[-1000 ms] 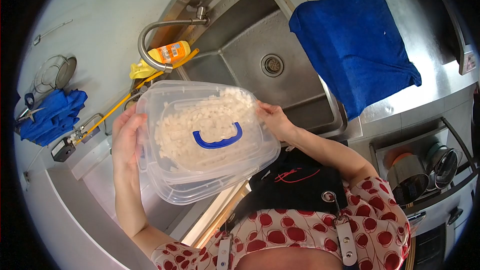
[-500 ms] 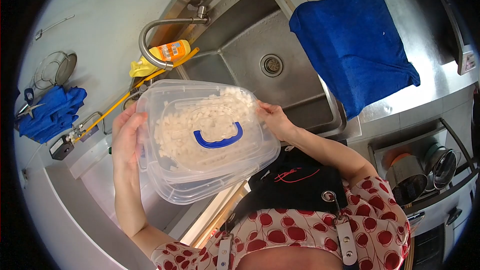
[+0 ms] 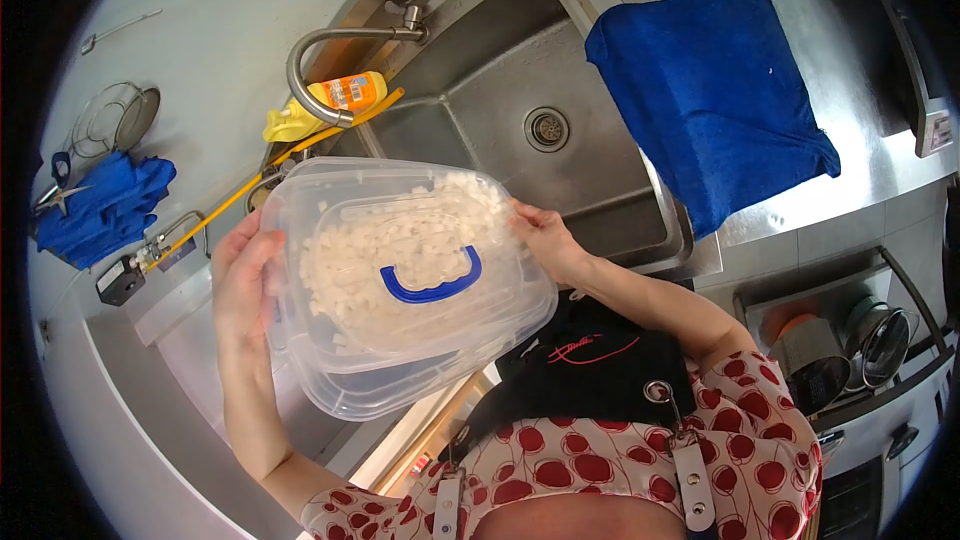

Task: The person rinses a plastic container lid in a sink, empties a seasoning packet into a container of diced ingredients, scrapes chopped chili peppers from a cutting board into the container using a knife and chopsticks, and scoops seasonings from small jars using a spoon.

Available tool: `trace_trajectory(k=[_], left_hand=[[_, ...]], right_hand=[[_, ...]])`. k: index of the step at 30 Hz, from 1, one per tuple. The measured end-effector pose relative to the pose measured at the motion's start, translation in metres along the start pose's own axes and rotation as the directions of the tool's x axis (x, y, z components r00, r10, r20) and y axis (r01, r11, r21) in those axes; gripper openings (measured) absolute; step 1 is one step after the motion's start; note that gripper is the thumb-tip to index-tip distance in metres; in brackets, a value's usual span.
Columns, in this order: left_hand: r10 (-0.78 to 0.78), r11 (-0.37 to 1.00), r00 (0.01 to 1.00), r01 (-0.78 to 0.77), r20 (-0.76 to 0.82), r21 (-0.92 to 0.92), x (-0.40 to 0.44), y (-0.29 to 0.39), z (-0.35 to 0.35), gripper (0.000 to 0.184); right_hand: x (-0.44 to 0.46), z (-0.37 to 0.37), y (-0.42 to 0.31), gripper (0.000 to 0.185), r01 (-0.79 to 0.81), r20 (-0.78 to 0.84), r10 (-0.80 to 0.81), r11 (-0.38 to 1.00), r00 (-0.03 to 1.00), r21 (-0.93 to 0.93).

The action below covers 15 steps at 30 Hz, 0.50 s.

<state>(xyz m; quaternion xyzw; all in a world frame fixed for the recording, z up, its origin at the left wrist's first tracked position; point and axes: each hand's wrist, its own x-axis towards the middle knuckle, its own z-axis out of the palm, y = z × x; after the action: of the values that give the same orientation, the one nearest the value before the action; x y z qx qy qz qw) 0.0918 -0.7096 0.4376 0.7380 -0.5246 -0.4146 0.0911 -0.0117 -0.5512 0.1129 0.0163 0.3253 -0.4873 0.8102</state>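
Clear plastic tub (image 3: pixel 350 345) with a blue handle (image 3: pixel 432 293) on the lid and white bits (image 3: pixel 335 265) showing through, held up near the sink (image 3: pixel 590 165), in front of the black apron (image 3: pixel 600 370). Left hand (image 3: pixel 243 275) has its fingers gripping one end, right hand (image 3: pixel 548 240) the other, and there's a blue cloth (image 3: pixel 710 105) on the desk (image 3: pixel 850 160).

So both arms are out in front of the chest, elbows bent, hands well apart and gripping. Left hand (image 3: pixel 243 270) is up past its elbow, forearm (image 3: pixel 245 390) pretty much straight ahead, fingers partly hidden. Right hand (image 3: pixel 545 238) is also closed in a grip, its arm (image 3: pixel 650 292) angling inward across the front.
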Motion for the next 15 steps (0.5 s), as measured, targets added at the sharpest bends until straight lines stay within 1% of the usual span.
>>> trace_trajectory(k=[5,8,15], left_hand=[[0.008,1.000,1.000,-0.008,-0.002,-0.026,-0.008,0.003,-0.001,0.037],[0.000,1.000,1.000,0.001,-0.026,0.012,-0.011,0.004,-0.001,0.037],[-0.003,1.000,1.000,0.003,0.016,0.000,-0.014,0.010,0.005,0.037]], right_hand=[[-0.002,0.002,0.005,0.037,-0.003,0.020,0.003,1.000,1.000,0.027],[0.003,0.000,0.015,0.035,0.007,0.011,-0.007,0.999,1.000,0.037],[-0.001,0.000,0.017,0.034,-0.014,0.044,0.010,0.996,0.999,0.088]])
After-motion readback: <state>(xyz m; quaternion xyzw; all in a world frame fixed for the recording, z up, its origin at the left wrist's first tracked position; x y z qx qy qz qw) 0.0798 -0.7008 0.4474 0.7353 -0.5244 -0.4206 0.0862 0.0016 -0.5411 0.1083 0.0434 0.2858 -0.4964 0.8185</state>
